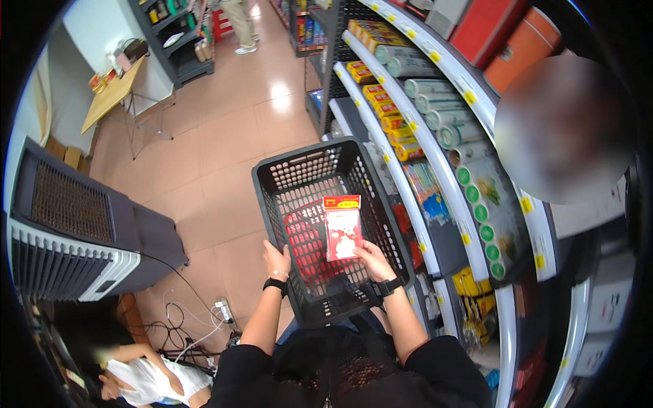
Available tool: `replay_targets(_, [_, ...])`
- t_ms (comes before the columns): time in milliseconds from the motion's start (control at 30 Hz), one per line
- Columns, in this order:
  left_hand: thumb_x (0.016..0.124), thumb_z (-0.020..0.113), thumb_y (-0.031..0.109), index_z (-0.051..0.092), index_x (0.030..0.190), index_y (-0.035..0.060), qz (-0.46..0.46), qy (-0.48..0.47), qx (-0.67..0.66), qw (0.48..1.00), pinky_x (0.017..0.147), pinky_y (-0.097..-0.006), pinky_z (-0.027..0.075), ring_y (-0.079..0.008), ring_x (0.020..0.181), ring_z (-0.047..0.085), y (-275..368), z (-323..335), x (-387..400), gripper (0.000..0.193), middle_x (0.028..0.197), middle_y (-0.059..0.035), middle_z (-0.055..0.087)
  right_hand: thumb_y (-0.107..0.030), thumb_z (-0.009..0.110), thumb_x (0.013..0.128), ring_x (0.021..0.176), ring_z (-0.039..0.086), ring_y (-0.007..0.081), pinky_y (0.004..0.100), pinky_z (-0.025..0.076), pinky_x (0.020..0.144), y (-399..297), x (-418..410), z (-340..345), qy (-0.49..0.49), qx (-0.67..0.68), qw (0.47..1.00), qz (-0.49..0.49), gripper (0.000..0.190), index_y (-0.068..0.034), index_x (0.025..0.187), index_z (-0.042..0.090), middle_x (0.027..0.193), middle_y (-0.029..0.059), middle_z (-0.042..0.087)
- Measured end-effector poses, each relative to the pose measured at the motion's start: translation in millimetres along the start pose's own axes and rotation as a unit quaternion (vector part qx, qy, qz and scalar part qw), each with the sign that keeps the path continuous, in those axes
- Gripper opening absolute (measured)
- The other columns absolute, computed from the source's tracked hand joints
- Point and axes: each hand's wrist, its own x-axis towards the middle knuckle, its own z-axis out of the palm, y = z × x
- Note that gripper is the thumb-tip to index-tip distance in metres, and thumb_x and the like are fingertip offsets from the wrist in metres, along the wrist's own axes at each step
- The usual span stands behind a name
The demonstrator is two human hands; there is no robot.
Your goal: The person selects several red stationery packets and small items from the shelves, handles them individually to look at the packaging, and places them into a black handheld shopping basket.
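Observation:
My right hand (374,261) grips the lower right corner of a flat red-and-white packet in a clear plastic sleeve (343,229), with a red-and-yellow header at its top. The packet is over the black plastic shopping basket (261,183), which has perforated walls and hangs in front of my body. My left hand (278,259) is at the basket's left rim, thumb apart from the fingers; whether it grips the rim is unclear. Something red shows through the holes of the basket's floor and left side. Black bands circle both wrists.
Store shelves (416,122) with rolls and yellow-red boxes curve along the right. An air cooler (97,224) stands left, near cables and a power strip (224,312) on the floor. A seated person (153,375) is lower left; another person (239,23) stands beyond. A folding table (115,94) is upper left.

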Motion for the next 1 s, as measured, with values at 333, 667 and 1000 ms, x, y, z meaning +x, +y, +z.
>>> replay_targets(333, [0.05, 0.064, 0.062, 0.013, 0.127, 0.0032, 0.2, -0.559, -0.571, 0.568, 0.091, -0.0376, 0.031, -0.0267, 0.109, 0.038, 136, -73, -119, 0.109, 0.122, -0.0153, 0.034, -0.015, 0.051, 0.079, 0.097, 0.046, 0.0117, 0.027, 0.035, 0.085, -52, -143, 2, -0.151, 0.134, 0.972, -0.121, 0.04, 0.003, 0.112, 0.041, 0.108, 0.0066, 0.05])
replay_targets(667, [0.058, 0.068, 0.026, 0.016, 0.125, 0.0001, 0.189, -0.728, -0.505, 0.424, 0.081, -0.0337, 0.042, -0.0223, 0.094, 0.049, 244, -28, -280, 0.089, 0.101, -0.0131, 0.046, -0.017, 0.047, 0.083, 0.101, 0.039, 0.0091, 0.0257, 0.031, 0.088, -66, -291, -112, -0.05, 0.009, 0.982, -0.183, 0.04, -0.001, 0.118, 0.035, 0.112, 0.0019, 0.043])
replay_targets(1000, [0.063, 0.061, 0.024, 0.022, 0.122, 0.001, 0.17, -0.778, -0.427, 0.428, 0.081, -0.0338, 0.041, -0.0216, 0.094, 0.049, 306, 24, -442, 0.074, 0.102, -0.0118, 0.046, -0.012, 0.054, 0.077, 0.102, 0.039, 0.0158, 0.0293, 0.034, 0.086, -51, -439, -185, 0.251, -0.013, 0.904, -0.346, 0.05, -0.001, 0.117, 0.027, 0.115, 0.0091, 0.034])
